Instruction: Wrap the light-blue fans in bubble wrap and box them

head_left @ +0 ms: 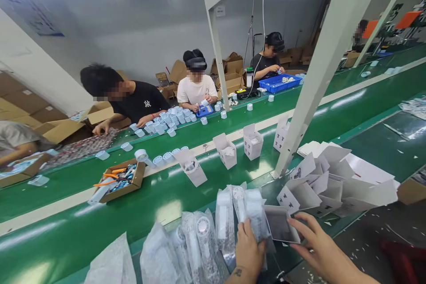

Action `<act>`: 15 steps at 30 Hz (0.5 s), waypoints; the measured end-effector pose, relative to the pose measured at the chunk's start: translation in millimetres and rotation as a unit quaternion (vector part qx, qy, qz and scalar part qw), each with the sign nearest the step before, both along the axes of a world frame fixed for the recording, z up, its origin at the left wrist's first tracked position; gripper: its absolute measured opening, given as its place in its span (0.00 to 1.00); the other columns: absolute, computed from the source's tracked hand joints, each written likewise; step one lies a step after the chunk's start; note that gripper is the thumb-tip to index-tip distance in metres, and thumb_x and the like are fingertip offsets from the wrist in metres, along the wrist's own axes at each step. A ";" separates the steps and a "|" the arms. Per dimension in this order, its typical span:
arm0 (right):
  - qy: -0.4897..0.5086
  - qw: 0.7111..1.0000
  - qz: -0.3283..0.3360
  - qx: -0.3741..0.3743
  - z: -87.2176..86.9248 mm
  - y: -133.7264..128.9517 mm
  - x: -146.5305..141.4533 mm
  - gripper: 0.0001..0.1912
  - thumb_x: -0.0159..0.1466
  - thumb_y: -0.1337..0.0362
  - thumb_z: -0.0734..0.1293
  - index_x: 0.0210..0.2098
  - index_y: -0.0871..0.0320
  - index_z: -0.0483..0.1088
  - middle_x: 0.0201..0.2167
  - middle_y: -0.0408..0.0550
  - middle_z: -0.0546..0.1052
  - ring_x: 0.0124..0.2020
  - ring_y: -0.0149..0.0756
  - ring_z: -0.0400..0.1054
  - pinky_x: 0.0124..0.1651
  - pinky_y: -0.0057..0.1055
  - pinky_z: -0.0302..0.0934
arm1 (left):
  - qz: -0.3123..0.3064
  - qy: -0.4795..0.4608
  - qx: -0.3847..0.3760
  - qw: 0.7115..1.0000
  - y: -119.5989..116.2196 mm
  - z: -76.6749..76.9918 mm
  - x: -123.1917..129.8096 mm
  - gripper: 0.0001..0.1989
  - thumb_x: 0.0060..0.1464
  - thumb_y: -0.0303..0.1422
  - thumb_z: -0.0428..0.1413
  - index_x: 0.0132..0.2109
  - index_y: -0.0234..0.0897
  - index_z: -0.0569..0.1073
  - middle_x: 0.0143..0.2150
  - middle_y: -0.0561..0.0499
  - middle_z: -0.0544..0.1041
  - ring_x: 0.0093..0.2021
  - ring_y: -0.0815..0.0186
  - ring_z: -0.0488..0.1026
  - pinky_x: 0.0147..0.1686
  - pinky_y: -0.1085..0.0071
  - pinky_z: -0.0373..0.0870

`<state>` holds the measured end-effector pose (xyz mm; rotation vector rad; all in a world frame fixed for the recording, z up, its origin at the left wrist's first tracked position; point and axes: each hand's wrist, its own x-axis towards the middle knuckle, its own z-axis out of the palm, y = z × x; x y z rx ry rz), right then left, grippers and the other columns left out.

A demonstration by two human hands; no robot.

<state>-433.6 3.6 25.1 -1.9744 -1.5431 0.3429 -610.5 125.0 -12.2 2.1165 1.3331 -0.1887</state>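
On the near side, the left hand (250, 248) grasps a pale-blue item in clear plastic wrapping (256, 213), right of similar wrapped pieces (203, 235). Just beside it, the right hand (311, 239) grips an open white cardboard box (281, 222) by its right edge.

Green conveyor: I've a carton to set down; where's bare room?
Bare green conveyor lies between the cardboard tray and bagged items, and beyond the white boxes, right of the slanted post. Nearest you it's crowded: bagged items, left hand, right hand, white boxes.
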 end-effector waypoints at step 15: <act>0.069 0.988 0.125 0.062 -20.4 29.0 22.8 0.28 0.53 0.67 0.67 0.53 0.54 0.60 0.56 0.57 0.68 0.57 0.52 0.64 0.56 0.50 0.63 | 0.267 -0.195 0.077 0.941 24.3 70.1 -61.5 0.16 0.48 0.37 0.52 0.43 0.35 0.74 0.50 0.43 0.75 0.55 0.53 0.71 0.56 0.56 0.65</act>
